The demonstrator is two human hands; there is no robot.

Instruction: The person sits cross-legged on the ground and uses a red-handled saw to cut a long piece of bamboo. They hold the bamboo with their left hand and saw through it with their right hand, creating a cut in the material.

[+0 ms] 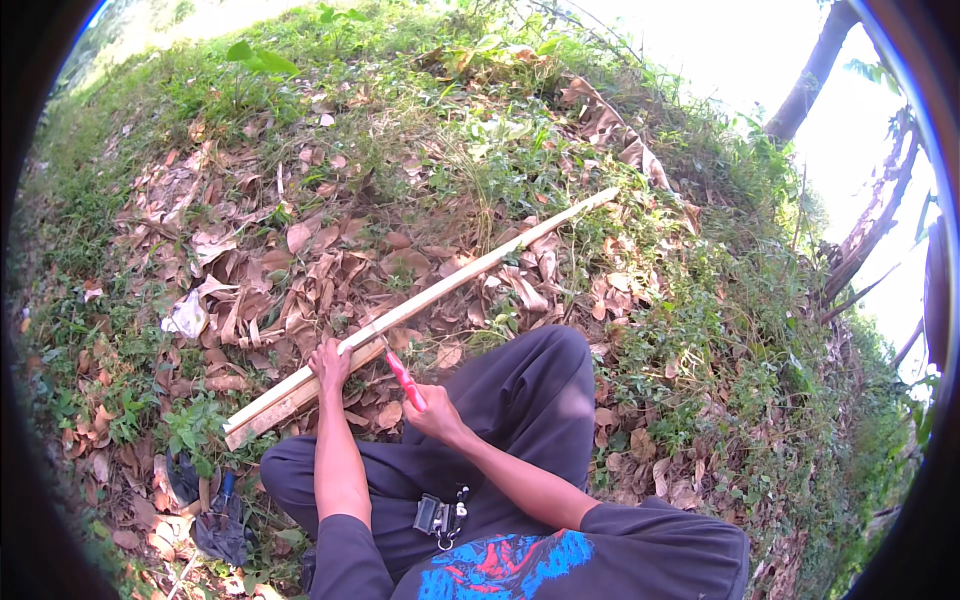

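A long, pale wooden strip (pixel 480 265) slants across in front of me, from near left to far right. Its near part lies along a shorter piece of wood (pixel 290 405). My left hand (pixel 330 365) is closed over the strip close to where the shorter piece ends. In my right hand (pixel 432 412) is a red-handled tool (pixel 401 375), the fingers wrapped round its handle. The thin far end of this tool meets the strip just right of my left hand; its exact shape is too small to make out.
Dry brown leaves (pixel 320 270) and green plants (pixel 680 370) cover the sloping ground. A dark bag-like thing (pixel 222 535) with a blue piece lies at lower left. A pale crumpled scrap (pixel 185 316) sits left of the wood. My crossed legs (pixel 520 390) are close to the strip.
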